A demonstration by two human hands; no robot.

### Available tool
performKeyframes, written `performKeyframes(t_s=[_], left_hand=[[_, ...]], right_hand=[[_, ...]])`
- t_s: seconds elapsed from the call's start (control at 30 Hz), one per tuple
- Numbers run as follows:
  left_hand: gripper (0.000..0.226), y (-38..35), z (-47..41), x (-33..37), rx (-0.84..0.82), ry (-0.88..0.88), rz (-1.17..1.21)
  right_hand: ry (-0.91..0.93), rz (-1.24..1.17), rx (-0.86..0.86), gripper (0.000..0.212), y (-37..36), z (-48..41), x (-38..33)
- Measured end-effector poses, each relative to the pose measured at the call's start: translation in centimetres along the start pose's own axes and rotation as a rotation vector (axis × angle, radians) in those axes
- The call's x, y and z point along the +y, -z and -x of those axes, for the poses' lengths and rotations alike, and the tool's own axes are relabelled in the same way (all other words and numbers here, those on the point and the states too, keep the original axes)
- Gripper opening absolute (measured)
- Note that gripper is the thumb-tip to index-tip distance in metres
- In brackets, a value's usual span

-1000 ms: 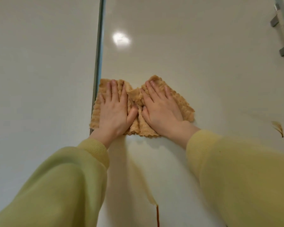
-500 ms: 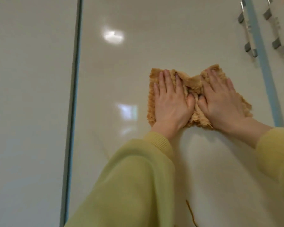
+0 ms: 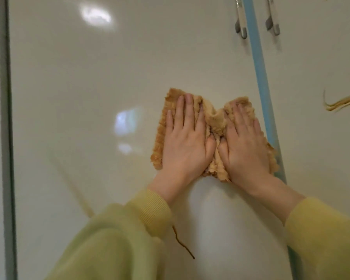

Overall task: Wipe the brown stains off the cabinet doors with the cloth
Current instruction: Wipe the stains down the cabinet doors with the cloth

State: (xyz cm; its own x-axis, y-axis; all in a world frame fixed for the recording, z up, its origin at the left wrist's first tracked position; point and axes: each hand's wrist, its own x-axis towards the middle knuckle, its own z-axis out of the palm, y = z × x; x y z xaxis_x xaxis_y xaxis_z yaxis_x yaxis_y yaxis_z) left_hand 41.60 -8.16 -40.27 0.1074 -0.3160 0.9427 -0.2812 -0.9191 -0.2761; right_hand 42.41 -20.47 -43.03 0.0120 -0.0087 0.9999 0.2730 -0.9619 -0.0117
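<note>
Both palms lie flat on the tan cloth [image 3: 215, 126], pressing it against the glossy cream cabinet door [image 3: 109, 77]. The left hand [image 3: 187, 142] covers the cloth's left half, fingers straight and close together; the right hand [image 3: 246, 146] covers the right half the same way, and neither hand grips anything. The fabric is bunched into a ridge between the thumbs, and its right edge touches the blue gap [image 3: 261, 81] beside the next door. A thin brown streak [image 3: 182, 245] runs at about 6 o'clock from the cloth, just past the left sleeve; a curved brown smear [image 3: 341, 103] sits at 3 o'clock on the neighbouring door [image 3: 321, 57]. To wipe well, I would flatten that ridge, keep even palm pressure, and sweep straight down over the streak, not sideways, so the stain is lifted and not spread.
</note>
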Motion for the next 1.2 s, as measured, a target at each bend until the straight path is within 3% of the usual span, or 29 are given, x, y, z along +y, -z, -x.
performKeyframes(t_s=[0.23,0.33,0.53,0.77,0.9,1.03,1.2], left_hand=[[0.069,-1.9,12.0,1.1,-0.118,-0.151,-0.060],[0.067,-1.8,13.1,0.6,-0.163,-0.196,-0.085],[0.066,-0.3,11.6,-3.0,-0.157,-0.265,-0.054],[0.070,3.2,11.3,-15.0,-0.114,-0.125,-0.154],[0.070,4.9,11.7,-20.2,-0.121,0.084,-0.111],[0.066,5.4,13.4,-22.0,-0.064,0.301,-0.038],[0.068,4.4,16.2,-21.3,-0.017,0.365,-0.003]], right_hand=[[-0.067,-0.024,-0.152,0.051,-0.1,13.3,-2.2],[-0.115,-0.035,-0.206,0.055,-0.1,14.6,-3.0],[-0.116,-0.022,-0.119,0.054,-1.1,12.9,-6.2],[0.105,-0.011,-0.055,0.053,-4.5,6.8,-16.0],[0.211,-0.014,-0.061,0.053,-5.7,3.1,-21.4],[0.361,-0.021,-0.108,0.054,-6.3,1.6,-24.5],[0.485,-0.043,-0.143,0.053,-6.4,3.2,-23.8]])
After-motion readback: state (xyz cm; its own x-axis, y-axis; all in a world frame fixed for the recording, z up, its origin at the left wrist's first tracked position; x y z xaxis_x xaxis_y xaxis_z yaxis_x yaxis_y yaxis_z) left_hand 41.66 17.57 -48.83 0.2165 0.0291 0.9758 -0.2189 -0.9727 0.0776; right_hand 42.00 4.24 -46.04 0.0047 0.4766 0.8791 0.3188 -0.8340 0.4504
